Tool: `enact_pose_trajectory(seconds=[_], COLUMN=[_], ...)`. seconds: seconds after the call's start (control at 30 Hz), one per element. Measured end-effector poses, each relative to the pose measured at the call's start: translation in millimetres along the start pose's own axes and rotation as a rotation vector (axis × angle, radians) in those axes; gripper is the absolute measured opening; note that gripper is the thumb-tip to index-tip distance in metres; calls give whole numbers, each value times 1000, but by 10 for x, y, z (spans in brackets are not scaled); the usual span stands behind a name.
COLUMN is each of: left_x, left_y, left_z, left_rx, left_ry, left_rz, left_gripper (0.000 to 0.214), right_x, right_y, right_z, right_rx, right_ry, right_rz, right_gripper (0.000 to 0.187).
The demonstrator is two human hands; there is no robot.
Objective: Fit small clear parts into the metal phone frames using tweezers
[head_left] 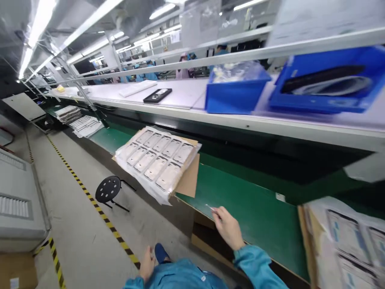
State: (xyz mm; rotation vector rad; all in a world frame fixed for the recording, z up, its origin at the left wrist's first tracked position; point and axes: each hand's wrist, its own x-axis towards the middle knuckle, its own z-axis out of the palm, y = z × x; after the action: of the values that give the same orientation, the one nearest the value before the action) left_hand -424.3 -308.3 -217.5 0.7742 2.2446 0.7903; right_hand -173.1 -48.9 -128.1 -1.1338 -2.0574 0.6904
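Observation:
My right hand (227, 226) is closed around a thin, light-coloured tool (209, 207) like a pair of tweezers; only its narrow tip shows past the fingers. It hovers over the front edge of the green bench (234, 192). Low beside my body hangs my left hand (147, 264), its fingers loosely bent and apart, with nothing visible in it. Ahead and left of my right hand, a stack of white sheets (156, 158) bears rows of phone-shaped frames and rests on brown cardboard (190, 176). Another such stack (350, 241) lies at the right, partly cut off.
Above the bench runs a white shelf (189, 102) with a blue bin (236, 90), a tilted blue bin (325, 102) and a black tray (158, 95). A black stool (108, 189) stands on the floor at left. More sheet stacks (86, 124) lie farther along.

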Motion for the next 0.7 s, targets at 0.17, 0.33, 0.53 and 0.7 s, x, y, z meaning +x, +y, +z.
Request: enact_pose_trajectory(seconds=[0.17,0.33,0.53,0.7], left_x=[588,1430,2974,4114], left_y=[-458,106,1143,2084], left_z=[-909,-1972,-2826,-2979], left_rx=[-87,-258,-190,24], left_ry=[137,358,459,381], left_rz=[-111,124,376,556], left_gripper=[27,25,20,20], right_x=[602,1184,1778,1917], right_y=[-556,-954,-894,-683], right_z=[501,890,1126,1281], right_rx=[-28,-149,-140,-89], right_ry=[78,127,81,169], right_rz=[198,327,548,659], right_gripper=[50,50,51,52])
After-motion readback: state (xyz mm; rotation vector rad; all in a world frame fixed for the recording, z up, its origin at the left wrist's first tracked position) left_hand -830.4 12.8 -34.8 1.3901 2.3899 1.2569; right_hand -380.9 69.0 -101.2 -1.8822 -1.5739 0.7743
